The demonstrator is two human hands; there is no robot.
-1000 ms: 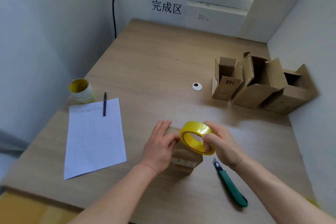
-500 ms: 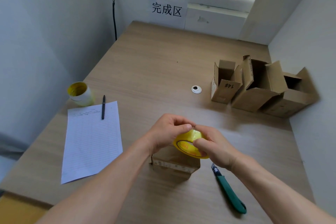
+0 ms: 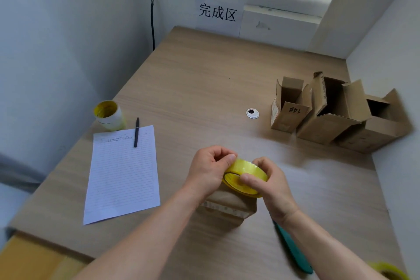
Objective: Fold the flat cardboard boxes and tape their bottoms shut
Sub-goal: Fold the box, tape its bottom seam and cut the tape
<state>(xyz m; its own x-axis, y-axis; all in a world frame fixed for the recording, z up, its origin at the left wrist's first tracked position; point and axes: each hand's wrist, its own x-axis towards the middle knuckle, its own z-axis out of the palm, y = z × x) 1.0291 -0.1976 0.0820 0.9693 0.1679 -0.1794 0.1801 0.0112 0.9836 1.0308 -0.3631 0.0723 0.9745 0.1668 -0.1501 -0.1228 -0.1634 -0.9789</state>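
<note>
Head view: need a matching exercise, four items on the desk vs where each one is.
Items:
1 tape roll
2 pen
3 green knife
4 box marked 14#

Places:
A across the lined sheet's top edge
B standing open-topped on the table's right side
C between left hand and right hand
D lying beside the right forearm

Pairs: 1-C, 2-A, 3-D, 4-B
</note>
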